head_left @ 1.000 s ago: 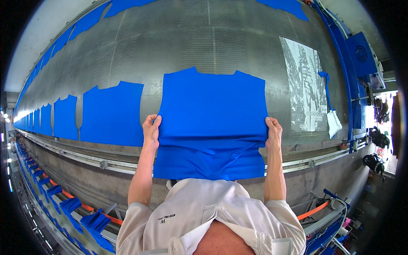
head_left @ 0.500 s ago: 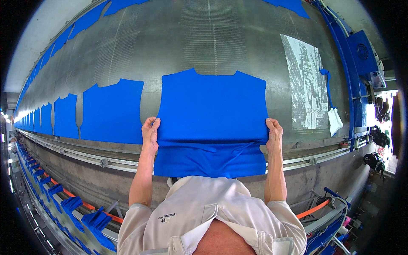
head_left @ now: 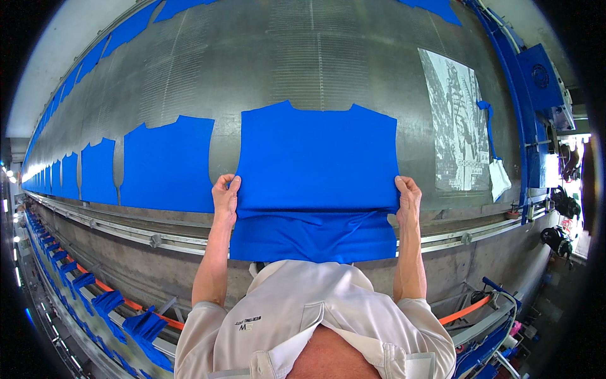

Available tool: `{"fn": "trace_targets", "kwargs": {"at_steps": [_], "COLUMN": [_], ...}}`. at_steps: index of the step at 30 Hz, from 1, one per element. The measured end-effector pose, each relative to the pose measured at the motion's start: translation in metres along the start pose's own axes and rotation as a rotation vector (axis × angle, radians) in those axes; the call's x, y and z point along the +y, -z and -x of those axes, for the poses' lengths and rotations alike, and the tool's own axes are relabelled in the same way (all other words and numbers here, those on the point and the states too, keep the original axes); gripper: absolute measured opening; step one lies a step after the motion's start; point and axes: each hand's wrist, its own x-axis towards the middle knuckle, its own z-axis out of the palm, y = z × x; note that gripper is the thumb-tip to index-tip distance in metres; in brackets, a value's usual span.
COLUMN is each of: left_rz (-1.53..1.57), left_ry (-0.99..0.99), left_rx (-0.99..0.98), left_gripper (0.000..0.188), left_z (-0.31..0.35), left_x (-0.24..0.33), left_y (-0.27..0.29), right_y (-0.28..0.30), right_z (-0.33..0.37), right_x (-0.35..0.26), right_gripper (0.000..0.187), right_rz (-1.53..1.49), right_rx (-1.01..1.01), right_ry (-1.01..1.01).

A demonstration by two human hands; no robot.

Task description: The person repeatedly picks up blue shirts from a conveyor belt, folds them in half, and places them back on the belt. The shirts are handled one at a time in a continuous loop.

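Note:
A blue cut fabric panel point(head_left: 319, 158), shaped like a shirt body with a neckline at its far edge, lies flat on the long grey table point(head_left: 303, 69). Its near part folds down over the table's front edge toward me, with creases in it. My left hand point(head_left: 225, 192) pinches the panel's left side edge between thumb and fingers. On the opposite side edge, my right hand point(head_left: 408, 194) pinches the cloth in the same way. Both hands sit at about the same height, near the table's front edge.
Several similar blue panels point(head_left: 169, 163) run along the table to the left, and more lie along its far edge. At right are a black-and-white printed sheet point(head_left: 456, 123), a white cloth scrap point(head_left: 499, 180) and a blue machine frame point(head_left: 514, 95). A metal rail point(head_left: 180, 243) follows the front edge.
Hardly anything differs. Both hands keep their hold on the panel's sides, and the whole scene is shifted very slightly in the picture.

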Motion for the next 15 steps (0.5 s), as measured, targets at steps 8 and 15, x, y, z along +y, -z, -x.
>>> {"fn": "trace_targets", "kwargs": {"at_steps": [8, 15], "left_rz": [-0.575, -0.861], "left_ry": [-0.408, -0.216], "left_rx": [0.137, 0.175], "left_gripper": [0.019, 0.028], "left_z": [0.004, 0.029], "left_x": [0.000, 0.038], "left_y": [0.002, -0.005], "right_y": [-0.007, -0.008], "right_z": [0.005, 0.018], "right_x": [-0.009, -0.025], "right_gripper": [0.015, 0.022], "right_rz": [0.479, 0.911], "right_rx": [0.159, 0.312], "right_ry": [0.131, 0.312]}}
